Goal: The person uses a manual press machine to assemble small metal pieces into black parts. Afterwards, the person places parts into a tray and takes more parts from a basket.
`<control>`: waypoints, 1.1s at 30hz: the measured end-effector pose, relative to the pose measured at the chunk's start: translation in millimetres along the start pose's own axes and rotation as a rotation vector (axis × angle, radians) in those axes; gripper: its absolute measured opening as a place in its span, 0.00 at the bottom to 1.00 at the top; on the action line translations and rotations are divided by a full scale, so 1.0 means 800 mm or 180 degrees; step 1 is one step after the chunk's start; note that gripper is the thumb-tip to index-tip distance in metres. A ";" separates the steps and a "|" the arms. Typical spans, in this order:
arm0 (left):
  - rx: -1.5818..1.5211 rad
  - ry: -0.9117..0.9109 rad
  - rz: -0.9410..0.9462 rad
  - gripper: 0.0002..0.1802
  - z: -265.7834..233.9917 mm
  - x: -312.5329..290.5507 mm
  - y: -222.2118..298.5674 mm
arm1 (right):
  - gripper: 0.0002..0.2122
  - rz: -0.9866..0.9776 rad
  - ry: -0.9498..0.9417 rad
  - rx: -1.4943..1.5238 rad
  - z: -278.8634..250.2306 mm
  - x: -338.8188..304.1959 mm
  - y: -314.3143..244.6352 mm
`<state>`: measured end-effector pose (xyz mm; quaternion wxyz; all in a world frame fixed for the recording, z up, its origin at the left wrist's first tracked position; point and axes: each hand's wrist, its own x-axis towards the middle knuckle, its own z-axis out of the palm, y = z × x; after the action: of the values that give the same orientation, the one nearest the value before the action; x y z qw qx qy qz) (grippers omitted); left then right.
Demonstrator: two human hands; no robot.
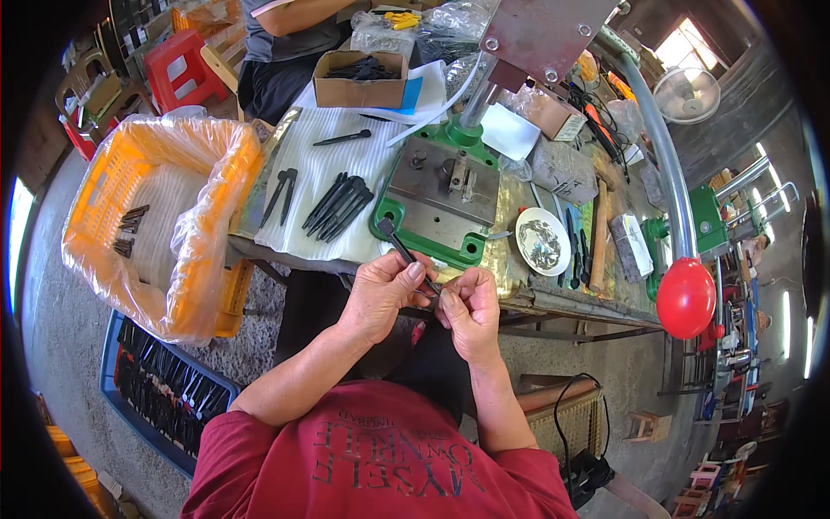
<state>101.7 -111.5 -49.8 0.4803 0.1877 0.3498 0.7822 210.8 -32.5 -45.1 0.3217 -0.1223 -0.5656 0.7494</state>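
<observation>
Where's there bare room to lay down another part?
On the white foam sheet, between the lone black piece and the black pile; also inside the orange crate, right of its small dark pieces. Right of the white bowl it's crowded with long tools.

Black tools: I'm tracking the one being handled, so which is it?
The black tool in the left hand, its blocky head toward the green press base; those on the white sheet lie unheld.

The workbench [519, 282] carries a white sheet [320, 163], a green-edged press base [411, 192] and a white dish [522, 238].
</observation>
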 end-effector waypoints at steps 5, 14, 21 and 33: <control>0.0279 0.0014 0.0211 0.08 -0.004 0.001 -0.009 | 0.08 -0.0130 0.0139 0.0003 -0.001 -0.003 0.009; 0.0279 0.0256 0.0271 0.08 0.001 0.003 -0.009 | 0.08 -0.0178 0.0394 -0.0012 0.004 0.003 0.014; -0.0004 0.0215 0.0083 0.08 0.005 0.007 -0.003 | 0.09 -0.0296 0.0547 -0.0323 0.002 0.005 0.014; 0.1210 0.0331 0.0846 0.09 0.011 0.080 0.045 | 0.07 -0.0458 0.0420 -0.0035 -0.012 -0.005 0.013</control>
<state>54.8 -62.5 -20.0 0.3105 0.2787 0.4872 0.7672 215.5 -29.4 -58.6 0.4106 -0.1321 -0.5546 0.7116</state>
